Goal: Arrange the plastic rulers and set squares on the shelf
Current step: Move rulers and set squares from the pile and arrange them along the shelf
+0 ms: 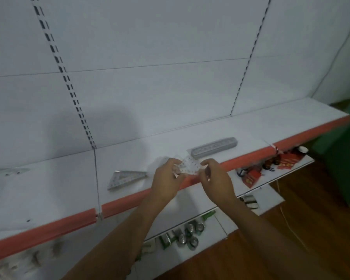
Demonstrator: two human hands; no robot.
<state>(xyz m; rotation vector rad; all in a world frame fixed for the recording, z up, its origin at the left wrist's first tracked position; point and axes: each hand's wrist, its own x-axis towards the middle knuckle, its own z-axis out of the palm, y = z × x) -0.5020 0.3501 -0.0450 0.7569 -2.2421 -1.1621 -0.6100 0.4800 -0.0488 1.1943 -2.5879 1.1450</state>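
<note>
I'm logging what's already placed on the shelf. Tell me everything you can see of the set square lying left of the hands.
The set square is a see-through, greyish plastic triangle with faint graduation marks along its edges; the blur hides finer detail. It lies flat on the white shelf, its long edge running toward the right, near the orange front strip. Nothing touches it; the left hand is close by on its right, apart from it.

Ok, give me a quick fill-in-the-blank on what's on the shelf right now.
1. Both hands, left hand and right hand, hold one clear ____.
2. The set square lying on the shelf is to the ____ of the hands.
3. The shelf's front edge strip is coloured ____.

Missing words: ruler; left; red
</note>
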